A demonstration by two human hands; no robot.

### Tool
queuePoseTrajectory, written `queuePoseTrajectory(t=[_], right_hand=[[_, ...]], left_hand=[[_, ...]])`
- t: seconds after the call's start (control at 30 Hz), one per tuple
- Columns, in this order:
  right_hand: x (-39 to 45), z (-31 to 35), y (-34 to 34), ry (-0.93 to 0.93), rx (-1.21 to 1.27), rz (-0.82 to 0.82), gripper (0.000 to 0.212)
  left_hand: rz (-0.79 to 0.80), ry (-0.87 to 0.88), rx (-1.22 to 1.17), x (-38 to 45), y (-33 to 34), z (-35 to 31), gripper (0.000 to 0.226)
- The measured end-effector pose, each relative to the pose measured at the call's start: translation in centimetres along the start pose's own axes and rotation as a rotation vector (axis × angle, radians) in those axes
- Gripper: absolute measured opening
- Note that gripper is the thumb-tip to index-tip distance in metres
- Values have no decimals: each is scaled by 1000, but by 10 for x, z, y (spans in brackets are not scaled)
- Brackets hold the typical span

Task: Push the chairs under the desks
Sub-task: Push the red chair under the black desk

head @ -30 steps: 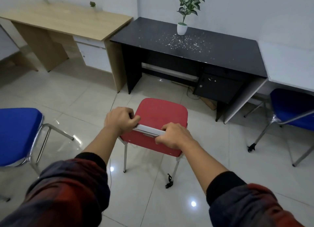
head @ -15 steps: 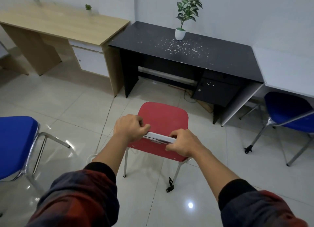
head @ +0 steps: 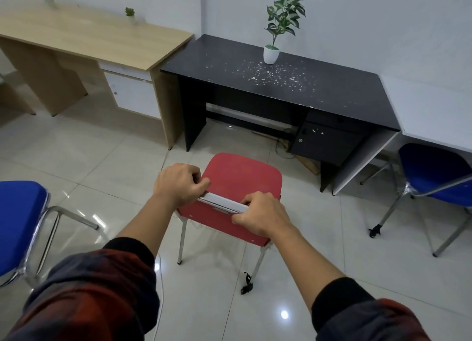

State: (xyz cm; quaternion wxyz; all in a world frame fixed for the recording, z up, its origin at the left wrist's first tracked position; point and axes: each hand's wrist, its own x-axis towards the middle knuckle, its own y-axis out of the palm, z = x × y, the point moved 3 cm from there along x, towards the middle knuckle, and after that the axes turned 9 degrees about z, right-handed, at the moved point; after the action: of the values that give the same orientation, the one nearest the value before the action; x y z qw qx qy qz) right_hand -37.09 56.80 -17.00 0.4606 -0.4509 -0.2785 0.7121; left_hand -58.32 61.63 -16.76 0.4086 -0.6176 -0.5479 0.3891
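Head view: nearest the camera, two forearms in dark red and grey plaid sleeves (head: 84, 292) reach forward over a glossy pale tiled floor (head: 107, 161). The left hand (head: 178, 184) has its fingers curled over the top edge of the backrest of a red chair (head: 242, 177), thumb on the near side. The right hand (head: 260, 213) grips the same top edge just beside it, fingers wrapped over the pale rail that runs along the backrest. The red chair stands on the floor on thin metal legs, its seat pointing away from the person toward a black counter (head: 319, 95), with a strip of bare floor between the seat's front edge and the counter's open leg space; it is not under the counter.

At the left edge, a blue chair (head: 18, 220) with a chrome frame stands well apart from the red one. At the right edge, a second blue chair (head: 434, 172) sits partly beneath a white counter (head: 434, 110).

The black counter has a drawer unit on its right side and white flecks scattered over its top. A leafy plant in a white pot (head: 271, 55) stands near its back edge. To its left, touching it at the corner, is a light wood counter (head: 89, 36) with a white drawer; two small green plants (head: 129, 12) stand at its far edge against the white wall.
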Motion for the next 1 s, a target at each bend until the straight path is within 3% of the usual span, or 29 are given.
queuePoseTrajectory(t=[0.33,0.53,0.77,0.9,1.0], right_hand=[[14,-25,-23,-24,17,68,41],[24,-44,-38,-87,-3,51,39],[35,-35,-41,-175,76,16,83],[47,-45,-56,-194,113,11,94],[54,-67,-74,-199,120,-17,88]], left_hand=[[-7,-59,22,5,10,-28,39],[-39,21,6,18,12,-42,46],[12,32,65,40,8,-33,50],[23,19,91,53,11,-48,69],[-23,29,90,57,19,-73,79]])
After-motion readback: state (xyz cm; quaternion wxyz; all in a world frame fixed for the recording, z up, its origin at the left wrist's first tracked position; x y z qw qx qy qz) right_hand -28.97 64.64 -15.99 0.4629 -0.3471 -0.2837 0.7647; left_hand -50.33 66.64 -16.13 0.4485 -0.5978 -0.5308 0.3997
